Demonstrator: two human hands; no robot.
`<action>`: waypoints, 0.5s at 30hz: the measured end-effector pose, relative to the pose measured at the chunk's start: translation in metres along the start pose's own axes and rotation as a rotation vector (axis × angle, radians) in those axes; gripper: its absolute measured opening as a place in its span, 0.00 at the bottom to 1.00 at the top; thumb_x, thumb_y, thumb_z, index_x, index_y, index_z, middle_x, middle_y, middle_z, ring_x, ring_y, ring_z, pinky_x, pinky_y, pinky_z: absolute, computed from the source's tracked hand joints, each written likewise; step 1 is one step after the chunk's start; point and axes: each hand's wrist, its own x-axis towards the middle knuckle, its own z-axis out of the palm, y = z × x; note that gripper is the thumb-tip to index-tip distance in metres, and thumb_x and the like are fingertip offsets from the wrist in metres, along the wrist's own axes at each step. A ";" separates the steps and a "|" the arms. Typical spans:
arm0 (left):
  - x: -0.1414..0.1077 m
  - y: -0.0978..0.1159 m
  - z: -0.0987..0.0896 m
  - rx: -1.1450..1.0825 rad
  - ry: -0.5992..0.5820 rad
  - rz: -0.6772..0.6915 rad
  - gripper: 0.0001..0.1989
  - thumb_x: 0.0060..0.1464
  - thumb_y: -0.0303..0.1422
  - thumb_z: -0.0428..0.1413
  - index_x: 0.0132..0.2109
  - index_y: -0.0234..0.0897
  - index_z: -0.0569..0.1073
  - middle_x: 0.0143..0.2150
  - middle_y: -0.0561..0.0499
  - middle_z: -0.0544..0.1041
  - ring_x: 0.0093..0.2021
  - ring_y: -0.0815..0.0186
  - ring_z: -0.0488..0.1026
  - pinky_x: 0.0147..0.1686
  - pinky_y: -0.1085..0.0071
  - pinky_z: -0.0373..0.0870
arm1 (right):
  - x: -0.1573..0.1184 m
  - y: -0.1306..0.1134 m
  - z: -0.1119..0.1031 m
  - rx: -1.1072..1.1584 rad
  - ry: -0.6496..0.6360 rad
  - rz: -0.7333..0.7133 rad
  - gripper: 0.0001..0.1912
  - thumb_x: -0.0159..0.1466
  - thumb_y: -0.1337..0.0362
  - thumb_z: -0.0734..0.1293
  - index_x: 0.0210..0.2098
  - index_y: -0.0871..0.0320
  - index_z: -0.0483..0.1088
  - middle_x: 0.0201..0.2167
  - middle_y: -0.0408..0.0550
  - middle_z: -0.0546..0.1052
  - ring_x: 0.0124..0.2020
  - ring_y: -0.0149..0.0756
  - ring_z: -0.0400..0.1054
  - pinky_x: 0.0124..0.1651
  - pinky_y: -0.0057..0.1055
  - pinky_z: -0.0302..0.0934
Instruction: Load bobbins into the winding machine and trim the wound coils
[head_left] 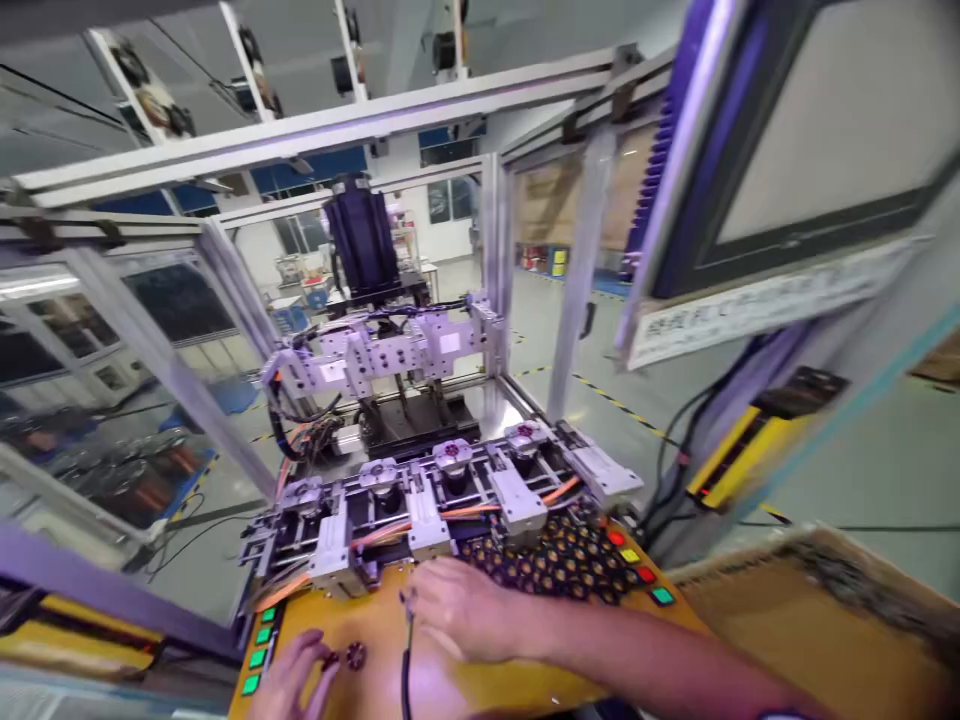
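A metal-framed machine (pixel 409 350) stands behind the orange worktop (pixel 480 688), where my right hand (pixel 454 608) curls and my left hand (pixel 291 680) half closes: the right grips a slim black-ended tool (pixel 406 680), the left pinches a dark red disc (pixel 330 660) beside a second disc (pixel 355 655).

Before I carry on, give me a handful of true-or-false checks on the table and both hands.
1. The right hand is over the orange table. True.
2. The left hand is on the pile of black rings. False: its fingertips are at a small dark red disc, and the pile is on the table's right side.
3. A second dark red disc lies just right of the left hand's fingertips. True.
4. The left button column is all green. True.
5. The right button column is all red. False: it has red, yellow and green buttons.
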 end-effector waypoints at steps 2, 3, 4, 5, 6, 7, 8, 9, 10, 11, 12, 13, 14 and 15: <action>0.041 0.011 -0.021 -0.025 0.032 0.098 0.12 0.61 0.43 0.56 0.42 0.42 0.78 0.40 0.44 0.83 0.39 0.59 0.83 0.40 0.68 0.80 | -0.021 0.027 -0.036 -0.054 -0.022 0.076 0.06 0.67 0.67 0.63 0.38 0.61 0.72 0.40 0.53 0.75 0.43 0.38 0.66 0.45 0.34 0.63; 0.067 0.018 -0.029 0.023 0.020 0.199 0.11 0.60 0.41 0.57 0.45 0.41 0.78 0.42 0.44 0.83 0.40 0.58 0.82 0.43 0.67 0.80 | -0.030 0.044 -0.053 -0.083 -0.034 0.131 0.07 0.68 0.68 0.62 0.38 0.62 0.72 0.42 0.55 0.74 0.44 0.39 0.66 0.47 0.35 0.63; 0.096 0.026 -0.033 0.050 0.046 0.275 0.11 0.61 0.40 0.56 0.44 0.39 0.77 0.42 0.43 0.83 0.40 0.58 0.82 0.43 0.64 0.80 | -0.036 0.062 -0.070 -0.112 -0.048 0.196 0.08 0.68 0.69 0.61 0.38 0.63 0.72 0.43 0.56 0.74 0.46 0.40 0.66 0.49 0.37 0.63; 0.127 0.035 -0.034 0.076 0.036 0.326 0.12 0.62 0.38 0.55 0.44 0.36 0.78 0.41 0.41 0.82 0.40 0.57 0.81 0.43 0.62 0.80 | -0.042 0.082 -0.085 -0.140 -0.060 0.269 0.09 0.69 0.70 0.61 0.38 0.64 0.73 0.44 0.57 0.74 0.48 0.41 0.67 0.51 0.39 0.63; 0.157 0.044 -0.030 0.101 -0.031 0.355 0.12 0.63 0.38 0.53 0.42 0.35 0.78 0.41 0.40 0.82 0.41 0.55 0.80 0.44 0.59 0.79 | -0.046 0.103 -0.098 -0.164 -0.075 0.344 0.08 0.69 0.70 0.61 0.39 0.65 0.73 0.45 0.57 0.74 0.48 0.41 0.67 0.52 0.40 0.64; 0.187 0.053 -0.022 0.098 -0.080 0.362 0.13 0.64 0.38 0.52 0.41 0.34 0.78 0.41 0.39 0.81 0.43 0.54 0.79 0.46 0.56 0.78 | -0.050 0.123 -0.110 -0.183 -0.091 0.421 0.08 0.69 0.68 0.63 0.40 0.65 0.73 0.45 0.57 0.74 0.49 0.41 0.68 0.53 0.41 0.65; 0.214 0.060 -0.010 0.095 -0.117 0.361 0.12 0.64 0.37 0.53 0.42 0.34 0.78 0.44 0.39 0.81 0.47 0.52 0.78 0.49 0.53 0.76 | -0.053 0.143 -0.119 -0.196 -0.111 0.492 0.08 0.69 0.66 0.65 0.42 0.64 0.72 0.45 0.54 0.74 0.49 0.40 0.69 0.53 0.42 0.66; 0.238 0.066 0.005 0.091 -0.161 0.364 0.12 0.63 0.37 0.54 0.43 0.34 0.78 0.47 0.39 0.80 0.52 0.50 0.75 0.53 0.50 0.73 | -0.055 0.160 -0.126 -0.201 -0.135 0.552 0.09 0.69 0.63 0.66 0.44 0.63 0.72 0.46 0.53 0.74 0.48 0.39 0.70 0.52 0.42 0.67; 0.259 0.070 0.022 0.088 -0.209 0.365 0.11 0.61 0.36 0.57 0.46 0.34 0.78 0.50 0.38 0.79 0.57 0.49 0.72 0.56 0.49 0.71 | -0.058 0.176 -0.131 -0.199 -0.161 0.603 0.11 0.69 0.60 0.66 0.45 0.63 0.72 0.46 0.52 0.75 0.48 0.39 0.71 0.52 0.42 0.68; 0.276 0.073 0.040 0.081 -0.257 0.369 0.12 0.60 0.36 0.58 0.47 0.34 0.77 0.53 0.40 0.77 0.59 0.49 0.70 0.57 0.48 0.70 | -0.061 0.189 -0.133 -0.192 -0.186 0.646 0.13 0.69 0.58 0.67 0.46 0.62 0.72 0.47 0.51 0.75 0.47 0.38 0.71 0.51 0.42 0.69; 0.289 0.075 0.057 0.074 -0.306 0.373 0.13 0.60 0.36 0.59 0.49 0.35 0.76 0.55 0.41 0.76 0.60 0.51 0.70 0.57 0.47 0.69 | -0.064 0.198 -0.133 -0.181 -0.208 0.680 0.14 0.69 0.57 0.67 0.47 0.62 0.71 0.47 0.51 0.75 0.46 0.38 0.71 0.50 0.41 0.69; 0.300 0.076 0.072 0.068 -0.350 0.375 0.14 0.60 0.36 0.59 0.51 0.35 0.75 0.57 0.42 0.75 0.59 0.52 0.70 0.56 0.48 0.69 | -0.066 0.206 -0.132 -0.168 -0.223 0.708 0.14 0.69 0.57 0.67 0.47 0.62 0.71 0.47 0.51 0.75 0.46 0.38 0.72 0.49 0.41 0.70; 0.308 0.078 0.085 0.062 -0.387 0.376 0.15 0.60 0.37 0.59 0.52 0.36 0.74 0.58 0.43 0.74 0.59 0.53 0.71 0.56 0.48 0.70 | -0.069 0.211 -0.129 -0.154 -0.228 0.731 0.15 0.69 0.57 0.67 0.48 0.62 0.71 0.47 0.51 0.75 0.45 0.38 0.72 0.49 0.40 0.70; 0.314 0.078 0.097 0.057 -0.419 0.376 0.15 0.61 0.37 0.58 0.53 0.37 0.74 0.59 0.43 0.73 0.58 0.54 0.71 0.55 0.48 0.70 | -0.072 0.215 -0.126 -0.140 -0.212 0.747 0.15 0.69 0.57 0.66 0.48 0.62 0.71 0.47 0.51 0.75 0.45 0.38 0.72 0.48 0.40 0.70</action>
